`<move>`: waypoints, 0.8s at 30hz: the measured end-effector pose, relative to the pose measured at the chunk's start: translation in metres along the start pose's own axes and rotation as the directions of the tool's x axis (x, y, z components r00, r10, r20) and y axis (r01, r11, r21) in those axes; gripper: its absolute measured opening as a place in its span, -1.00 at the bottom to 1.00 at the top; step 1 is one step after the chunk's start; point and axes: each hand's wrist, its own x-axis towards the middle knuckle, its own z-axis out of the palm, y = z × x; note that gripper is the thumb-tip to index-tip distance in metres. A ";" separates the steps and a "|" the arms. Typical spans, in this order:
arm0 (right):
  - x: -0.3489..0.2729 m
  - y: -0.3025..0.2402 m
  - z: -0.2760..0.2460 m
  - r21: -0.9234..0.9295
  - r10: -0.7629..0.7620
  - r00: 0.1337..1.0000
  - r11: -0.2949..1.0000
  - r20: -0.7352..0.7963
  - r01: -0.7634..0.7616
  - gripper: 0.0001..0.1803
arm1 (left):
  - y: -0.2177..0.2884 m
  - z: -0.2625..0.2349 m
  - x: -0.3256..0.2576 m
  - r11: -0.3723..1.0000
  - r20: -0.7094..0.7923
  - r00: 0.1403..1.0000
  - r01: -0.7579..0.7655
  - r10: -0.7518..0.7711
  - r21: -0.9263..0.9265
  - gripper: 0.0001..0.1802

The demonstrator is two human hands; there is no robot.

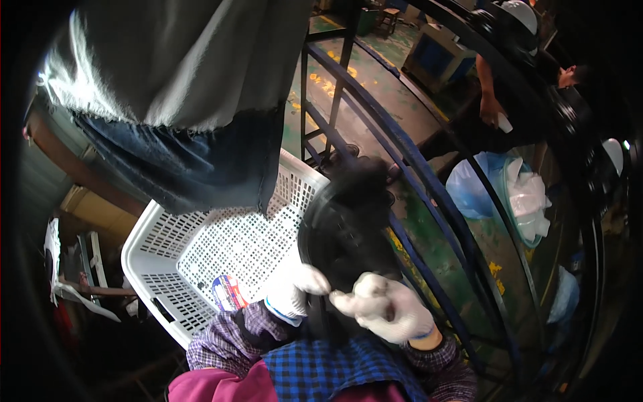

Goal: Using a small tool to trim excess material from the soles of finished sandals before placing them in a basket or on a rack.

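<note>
A round black part (348, 228), dark and blurred, is held up in front of me by both hands. My left hand (291, 288), in a white knit glove, grips its lower left rim. The gloved right hand (388, 308) is closed on its lower edge from the right. My plaid sleeves and a blue checked apron show at the bottom. Just left of the part stands a white perforated plastic basket (201, 261), with a small round sticker lying in it.
Another person in a grey shirt and jeans (181, 100) stands close behind the basket. A curved blue metal rail frame (415, 174) runs to the right over a green floor. A bin with a blue bag (495, 194) and a second person (509, 100) are farther right.
</note>
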 end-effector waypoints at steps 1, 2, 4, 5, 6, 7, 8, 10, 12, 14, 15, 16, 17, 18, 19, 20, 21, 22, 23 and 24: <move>-0.001 0.000 -0.003 0.008 -0.001 1.000 1.000 0.024 0.001 -0.92 | 0.002 0.006 0.005 0.974 0.031 0.996 0.086 -0.081 -0.210 -0.26; -0.002 -0.002 -0.005 0.121 -0.063 0.994 0.990 -0.089 0.073 -0.89 | 0.002 0.010 0.006 0.897 0.083 0.985 0.170 -0.149 -0.407 -0.15; 0.003 -0.010 -0.006 0.295 -0.141 0.923 0.921 -0.358 0.255 -0.82 | 0.002 0.006 0.012 0.922 0.087 0.991 0.126 -0.101 -0.367 -0.12; 0.005 -0.013 -0.008 0.359 -0.151 0.860 0.863 -0.487 0.355 -0.79 | 0.002 0.002 0.016 0.940 0.094 0.994 0.088 -0.060 -0.329 -0.10; 0.001 -0.015 -0.008 0.405 -0.134 0.780 0.794 -0.611 0.453 -0.75 | -0.001 -0.002 0.015 0.955 0.101 0.995 0.056 -0.027 -0.292 -0.07; -0.006 -0.006 -0.019 0.056 -0.222 0.785 0.949 -0.578 0.310 -0.34 | -0.005 -0.006 0.016 0.966 0.112 0.994 0.017 0.012 -0.258 -0.05; -0.008 0.000 -0.020 0.141 -0.115 0.800 0.960 -0.589 0.242 -0.19 | -0.009 -0.012 0.017 0.966 0.112 0.994 0.011 0.018 -0.258 -0.05; -0.002 0.010 -0.021 0.075 -0.084 0.842 0.986 -0.533 0.146 -0.19 | -0.014 -0.018 0.020 0.930 0.086 0.995 -0.019 0.054 -0.368 -0.02; 0.004 0.007 -0.006 0.299 0.182 0.861 0.954 -0.475 -0.037 -0.14 | -0.006 -0.010 0.017 0.941 0.052 0.998 -0.014 0.034 -0.338 -0.05; 0.012 0.008 0.011 0.333 0.237 0.864 0.939 -0.444 -0.087 -0.18 | -0.001 -0.007 0.019 0.963 -0.007 1.000 0.010 -0.012 -0.269 -0.14; 0.008 0.009 0.015 0.243 0.368 0.848 0.925 -0.380 -0.293 -0.21 | -0.015 -0.042 0.017 0.954 -0.144 0.988 0.002 -0.047 -0.299 -0.18; 0.000 0.019 0.013 0.142 0.501 0.788 0.863 -0.357 -0.484 -0.24 | -0.006 -0.014 0.017 0.986 -0.121 0.987 -0.115 0.101 -0.118 -0.24; -0.007 0.036 0.013 0.197 0.477 0.800 0.879 -0.365 -0.435 -0.28 | 0.010 0.010 0.012 0.982 -0.079 0.995 0.045 -0.060 -0.184 -0.35; -0.011 0.047 0.016 0.245 0.451 0.818 0.890 -0.357 -0.384 -0.32 | 0.007 0.002 0.006 0.994 -0.173 0.984 -0.030 0.048 0.107 -0.44; -0.008 0.042 0.018 0.331 0.478 0.771 0.872 -0.421 -0.360 -0.43 | 0.009 -0.017 -0.003 0.977 -0.169 0.981 0.123 -0.093 0.176 -0.28; -0.002 0.042 0.024 0.417 0.512 0.716 0.847 -0.475 -0.330 -0.54 | 0.025 0.026 0.000 0.916 0.061 0.992 -0.122 0.107 0.382 -0.06; 0.005 0.044 0.028 0.191 0.297 0.728 0.955 -0.618 -0.227 -0.51 | 0.025 0.021 -0.001 0.794 0.122 0.981 -0.194 0.151 0.577 0.08; 0.009 0.043 0.027 0.191 0.331 0.698 0.943 -0.635 -0.273 -0.40 | 0.036 0.096 -0.006 0.661 -0.066 0.947 -0.168 0.313 0.731 0.05; 0.018 0.019 0.024 0.188 0.278 0.722 0.960 -0.634 -0.206 -0.28 | 0.040 0.087 -0.014 0.150 0.060 0.897 -0.140 0.439 0.979 -0.15; 0.026 -0.004 0.020 0.180 0.226 0.741 0.973 -0.633 -0.144 -0.15 | 0.037 0.066 -0.022 -0.396 0.244 0.839 -0.037 0.486 0.917 -0.34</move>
